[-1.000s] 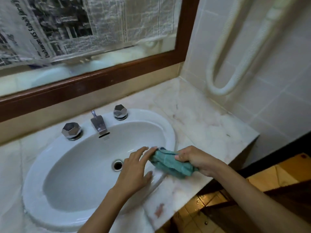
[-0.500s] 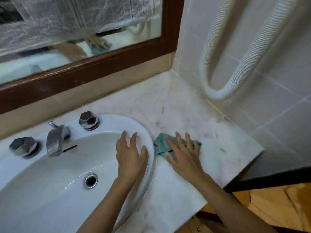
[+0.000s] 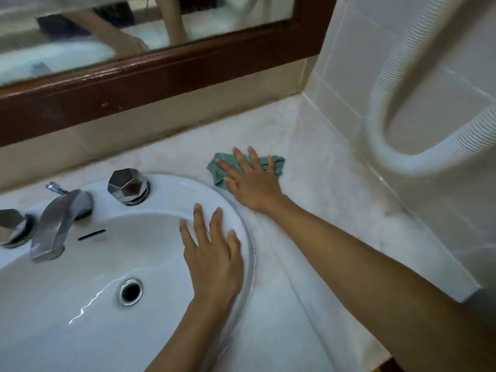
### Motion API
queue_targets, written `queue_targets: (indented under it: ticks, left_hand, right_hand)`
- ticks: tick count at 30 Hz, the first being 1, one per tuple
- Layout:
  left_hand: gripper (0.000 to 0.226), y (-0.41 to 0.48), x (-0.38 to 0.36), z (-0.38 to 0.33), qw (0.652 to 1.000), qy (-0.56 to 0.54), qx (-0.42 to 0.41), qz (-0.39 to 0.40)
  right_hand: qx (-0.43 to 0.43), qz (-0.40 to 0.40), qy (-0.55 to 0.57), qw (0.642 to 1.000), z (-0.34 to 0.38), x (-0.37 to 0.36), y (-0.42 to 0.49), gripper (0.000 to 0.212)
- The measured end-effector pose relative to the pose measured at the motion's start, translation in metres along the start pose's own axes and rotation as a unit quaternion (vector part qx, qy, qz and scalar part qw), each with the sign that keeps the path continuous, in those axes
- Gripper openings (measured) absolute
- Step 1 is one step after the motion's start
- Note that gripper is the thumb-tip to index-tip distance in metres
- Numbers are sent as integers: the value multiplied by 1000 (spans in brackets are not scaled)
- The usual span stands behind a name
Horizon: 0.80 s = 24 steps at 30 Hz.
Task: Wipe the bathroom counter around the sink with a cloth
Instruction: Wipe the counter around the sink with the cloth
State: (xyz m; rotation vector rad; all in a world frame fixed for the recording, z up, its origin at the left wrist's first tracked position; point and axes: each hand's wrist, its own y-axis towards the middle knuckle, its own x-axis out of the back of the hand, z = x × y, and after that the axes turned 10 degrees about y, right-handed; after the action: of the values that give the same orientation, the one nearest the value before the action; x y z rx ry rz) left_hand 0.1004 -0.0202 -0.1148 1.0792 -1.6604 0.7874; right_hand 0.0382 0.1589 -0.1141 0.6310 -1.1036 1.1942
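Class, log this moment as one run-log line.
step: wiping counter | right hand flat on cloth, beside sink | left hand open on sink rim

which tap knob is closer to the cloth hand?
The right-hand knob, fully in view beside the spout. It sits nearer the right hand pressing the green cloth. The other knob is cut off at the frame's left edge.

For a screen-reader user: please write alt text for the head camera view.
A person's right hand presses a green cloth flat on the marble counter beside a white sink, while the left hand rests open on the sink's rim. Chrome faucet and mirror behind.
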Motion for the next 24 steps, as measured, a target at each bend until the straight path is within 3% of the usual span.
queue_targets:
  ticks: [3, 6, 9, 12, 17, 24]
  left_hand:
    - [58, -1, 0, 1, 1000, -7, 2, -5]
    - [59, -1, 1, 1, 1000, -3, -5, -5]
    - [60, -2, 4, -1, 1000, -24, -3, 3]
    - [63, -3, 8, -2, 999, -33, -1, 10]
    - [59, -2, 10, 0, 1000, -16, -24, 0]
    - [59, 2, 1, 6, 999, 20, -40, -7]
  right_hand:
    - [-36, -12, -2, 999, -23, 11, 32, 50]
    - [-138, -57, 2, 989, -83, 32, 24, 52]
    - [-251, -81, -4, 965, -135, 50, -24, 53]
    - [-305, -113, -1, 946, -130, 38, -97, 54]
    - [-237, -101, -25, 966, -44, -23, -182, 58]
    - [-91, -52, -25, 994, -28, -13, -105, 56]
